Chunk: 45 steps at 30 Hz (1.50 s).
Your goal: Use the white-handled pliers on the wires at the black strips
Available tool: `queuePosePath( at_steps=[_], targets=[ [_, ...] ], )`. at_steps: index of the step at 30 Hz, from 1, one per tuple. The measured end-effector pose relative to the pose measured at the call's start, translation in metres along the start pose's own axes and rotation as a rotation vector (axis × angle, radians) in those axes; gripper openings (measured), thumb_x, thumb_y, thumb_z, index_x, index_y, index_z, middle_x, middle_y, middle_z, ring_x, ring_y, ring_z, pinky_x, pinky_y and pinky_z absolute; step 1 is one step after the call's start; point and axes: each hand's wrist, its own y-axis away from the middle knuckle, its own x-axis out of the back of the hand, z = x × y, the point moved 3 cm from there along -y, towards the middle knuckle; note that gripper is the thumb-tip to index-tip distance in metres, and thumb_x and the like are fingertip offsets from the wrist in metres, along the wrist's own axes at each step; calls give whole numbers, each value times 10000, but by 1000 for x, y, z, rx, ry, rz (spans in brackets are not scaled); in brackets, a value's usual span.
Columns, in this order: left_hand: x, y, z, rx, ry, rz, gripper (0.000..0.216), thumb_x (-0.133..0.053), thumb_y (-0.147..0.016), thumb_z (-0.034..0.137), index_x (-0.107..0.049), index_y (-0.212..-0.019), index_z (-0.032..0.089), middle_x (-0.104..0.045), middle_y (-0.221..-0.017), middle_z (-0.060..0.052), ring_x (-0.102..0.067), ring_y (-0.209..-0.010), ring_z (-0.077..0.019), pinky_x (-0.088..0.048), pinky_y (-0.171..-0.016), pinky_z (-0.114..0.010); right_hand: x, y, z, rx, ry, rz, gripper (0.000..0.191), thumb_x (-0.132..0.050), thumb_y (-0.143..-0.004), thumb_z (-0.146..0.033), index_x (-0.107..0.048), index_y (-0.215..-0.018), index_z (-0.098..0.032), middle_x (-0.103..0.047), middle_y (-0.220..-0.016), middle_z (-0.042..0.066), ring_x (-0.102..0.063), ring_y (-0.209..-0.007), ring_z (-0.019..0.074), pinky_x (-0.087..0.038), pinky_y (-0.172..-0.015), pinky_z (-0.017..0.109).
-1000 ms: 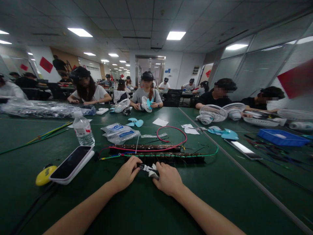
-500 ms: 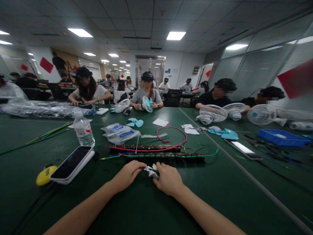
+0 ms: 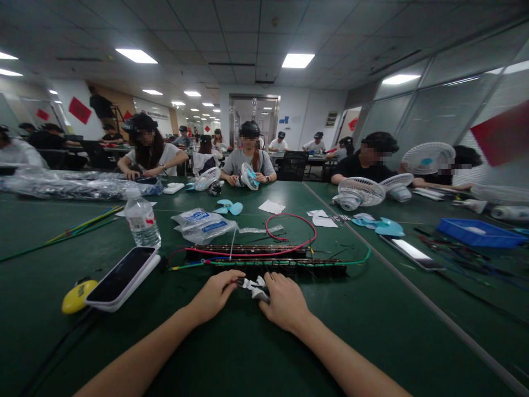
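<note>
My right hand [image 3: 285,300] is closed around pliers [image 3: 260,295] with white and grey parts, their front end pointing left. At that end, the thumb and forefinger of my left hand [image 3: 217,292] pinch together on something small and dark that I cannot make out. Just beyond my hands lie two long dark strips with bare metal tops, a near strip [image 3: 285,270] and a far strip [image 3: 248,252]. A green wire [image 3: 369,255] runs along the near one. Over the far one a red wire [image 3: 316,231] curls into a loop.
On my left are a phone [image 3: 122,275] on a white case, a yellow round object [image 3: 78,296] and a water bottle [image 3: 140,220]. Plastic bags [image 3: 204,225] and a blue fan blade [image 3: 228,207] lie ahead. Rightward are another phone [image 3: 411,253] and a blue tray [image 3: 479,231]. Co-workers sit opposite.
The pliers show more plainly between my hands, which have barely shifted. On the far right, a white fan has been raised from the table in front of a co-worker.
</note>
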Motion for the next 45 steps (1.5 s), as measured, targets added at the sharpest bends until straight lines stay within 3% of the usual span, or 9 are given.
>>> queuePosePath(
  at_steps=[4,10,18,29,45],
  targets=[
    [2,-1,1,47,59,11,322,-473,-867,119,-560,-1163,213,-670,-1012,-41,-640,-904,-183,-504,-860,-337,-1,-1,1,8,8,16,371,-541,-752,-376,-517,-1060,-170,-558,-1056,103,-483,-968,252,-339,-808,345],
    [2,-1,2,30,66,35,315,-488,-859,114,-560,-1148,216,-676,-961,-24,-648,-884,-170,-510,-844,-312,-2,-1,1,37,19,39,390,-544,-745,-370,-506,-1077,-168,-538,-1060,101,-455,-981,253,-321,-819,345],
    [-2,1,-3,-26,-32,46,273,-481,-867,116,-575,-1110,200,-632,-1114,-60,-604,-981,-194,-474,-927,-369,3,0,-1,43,22,18,373,-551,-750,-370,-516,-1062,-167,-531,-1075,106,-447,-989,254,-328,-811,346],
    [-1,2,1,-32,-30,34,213,-461,-868,112,-561,-1040,190,-627,-1022,-64,-591,-912,-196,-494,-847,-346,4,0,-1,44,33,40,357,-556,-742,-381,-528,-1033,-176,-538,-1066,102,-451,-980,257,-333,-800,348],
    [2,0,6,-68,-72,-19,243,-439,-889,125,-619,-1030,207,-648,-1021,-44,-581,-951,-188,-464,-892,-339,2,-1,1,17,1,-33,335,-565,-763,-398,-545,-1028,-193,-599,-1017,85,-542,-919,236,-381,-771,321]
  ],
)
